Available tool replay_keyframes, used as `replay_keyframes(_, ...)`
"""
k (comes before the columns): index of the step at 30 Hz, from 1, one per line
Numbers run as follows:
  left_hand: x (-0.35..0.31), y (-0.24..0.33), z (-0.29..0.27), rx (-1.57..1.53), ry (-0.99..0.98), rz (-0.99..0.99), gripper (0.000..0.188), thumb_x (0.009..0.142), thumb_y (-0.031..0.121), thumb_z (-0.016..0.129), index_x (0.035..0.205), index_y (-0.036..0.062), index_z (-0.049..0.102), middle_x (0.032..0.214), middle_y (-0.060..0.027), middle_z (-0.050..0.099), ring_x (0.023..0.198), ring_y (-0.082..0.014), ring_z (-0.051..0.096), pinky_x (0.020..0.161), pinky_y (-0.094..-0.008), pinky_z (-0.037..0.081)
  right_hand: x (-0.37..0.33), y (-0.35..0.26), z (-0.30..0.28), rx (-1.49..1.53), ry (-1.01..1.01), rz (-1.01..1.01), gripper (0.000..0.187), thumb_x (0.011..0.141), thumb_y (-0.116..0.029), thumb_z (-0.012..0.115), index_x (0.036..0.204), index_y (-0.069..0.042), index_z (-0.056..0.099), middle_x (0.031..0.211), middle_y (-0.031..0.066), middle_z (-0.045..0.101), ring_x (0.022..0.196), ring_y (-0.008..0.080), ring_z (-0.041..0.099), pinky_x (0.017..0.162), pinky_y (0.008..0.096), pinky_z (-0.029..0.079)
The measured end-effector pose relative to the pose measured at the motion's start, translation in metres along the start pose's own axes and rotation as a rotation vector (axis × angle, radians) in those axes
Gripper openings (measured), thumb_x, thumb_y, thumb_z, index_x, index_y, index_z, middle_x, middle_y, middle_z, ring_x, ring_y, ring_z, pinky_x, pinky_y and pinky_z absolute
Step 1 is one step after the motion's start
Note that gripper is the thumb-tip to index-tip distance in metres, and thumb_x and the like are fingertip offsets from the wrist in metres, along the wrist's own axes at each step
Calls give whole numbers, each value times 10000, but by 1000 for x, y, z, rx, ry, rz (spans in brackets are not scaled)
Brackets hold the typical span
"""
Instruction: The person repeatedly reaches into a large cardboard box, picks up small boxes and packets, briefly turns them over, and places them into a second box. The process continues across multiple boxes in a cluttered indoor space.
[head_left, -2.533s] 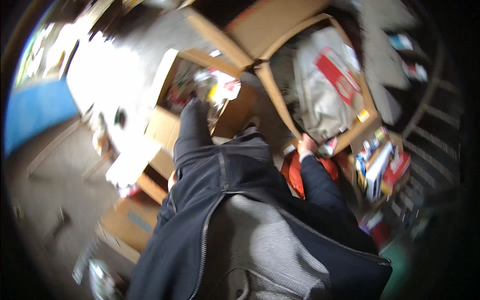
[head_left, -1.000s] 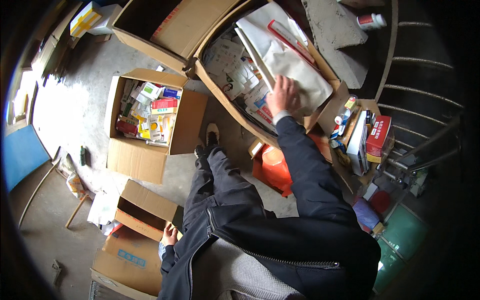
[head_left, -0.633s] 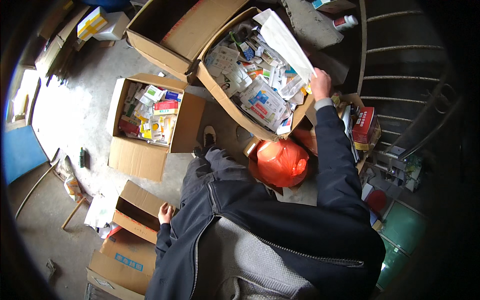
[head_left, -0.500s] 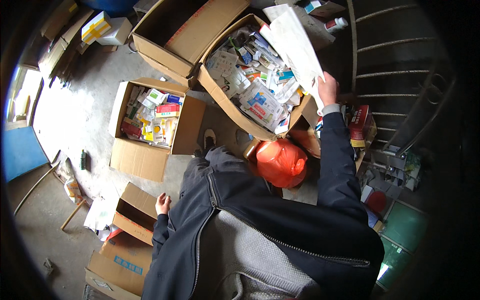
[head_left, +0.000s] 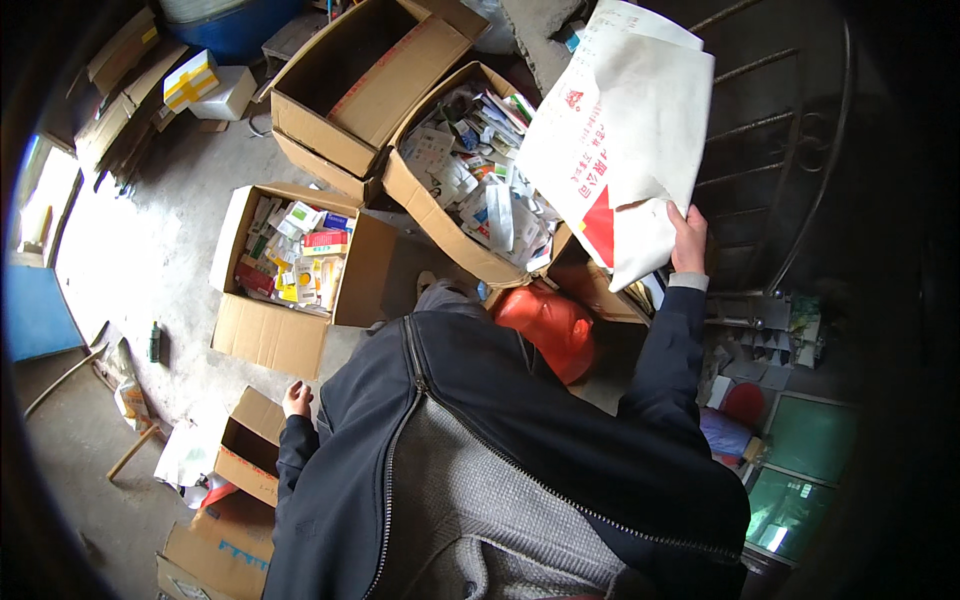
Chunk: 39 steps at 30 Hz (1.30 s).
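My right hand [head_left: 688, 240] grips the lower right edge of a large white paper sheet [head_left: 640, 130] with red print. The sheet is creased and torn near my fingers, and it hangs tilted over the right side of a big cardboard box [head_left: 440, 215]. Inside that box lies a heap of small medicine cartons and papers [head_left: 500, 200], partly hidden by the sheet. My left hand [head_left: 298, 398] hangs low beside my body, its fingers loosely bent and apart, with nothing seen in it. Nearest to it is a small open cardboard box [head_left: 250, 465].
A smaller box [head_left: 225, 240] full of cartons stands left of the big one. Behind is another open cardboard box [head_left: 300, 110]. A red plastic bag [head_left: 550, 330] sits at my right side. Metal bars [head_left: 750, 130] rise at the right; a wooden stick [head_left: 132, 455] lies at the left.
My right hand has turned the white sheet so its broad printed face shows, and it has moved slightly right and down. My left hand has dropped a little to the left.
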<state>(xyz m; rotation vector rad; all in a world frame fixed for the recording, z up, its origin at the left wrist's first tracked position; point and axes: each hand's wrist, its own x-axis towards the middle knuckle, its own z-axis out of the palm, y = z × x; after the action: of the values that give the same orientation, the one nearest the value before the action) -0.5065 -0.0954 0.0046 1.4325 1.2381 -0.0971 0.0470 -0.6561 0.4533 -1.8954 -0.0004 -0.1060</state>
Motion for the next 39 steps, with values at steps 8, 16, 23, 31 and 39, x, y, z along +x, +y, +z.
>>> replay_keyframes(8,24,-11,9,-179,-130,-117,429,888,231,711,1227,-1,587,1038,-109,676,806,-162,631,716,-290,531,-17,7,-18,-71,50,90,291,913,-134,663,1136,48,619,1094,126,674,937,200,648,834,327,510)
replay_keyframes(16,-25,-8,40,-158,67,-76,475,877,204,710,1270,-28,576,1060,-156,685,839,-197,668,750,-325,555,-3,-4,69,-270,-288,-105,244,967,-157,623,1080,58,640,1058,87,684,900,123,602,818,283,482)
replay_keyframes(23,-82,-44,60,-207,167,-213,447,861,213,719,1238,-3,613,1004,-148,711,798,-178,673,727,-318,548,19,-38,195,-210,-662,-240,217,955,-95,641,1136,25,647,1099,31,665,979,98,577,903,260,440)
replay_keyframes(31,-141,-87,91,-374,288,-323,439,863,214,706,1228,-10,611,952,-127,704,751,-156,648,695,-299,533,25,-21,360,-109,-923,17,262,944,-112,660,1185,-10,651,1100,28,688,970,101,601,883,260,457)
replay_keyframes(39,-198,-50,168,-396,436,-312,402,881,158,701,1231,-8,596,973,-102,689,848,-152,637,764,-303,524,18,112,556,-1,-1476,133,320,926,-50,633,1236,22,598,1149,49,672,1014,121,614,906,273,477)
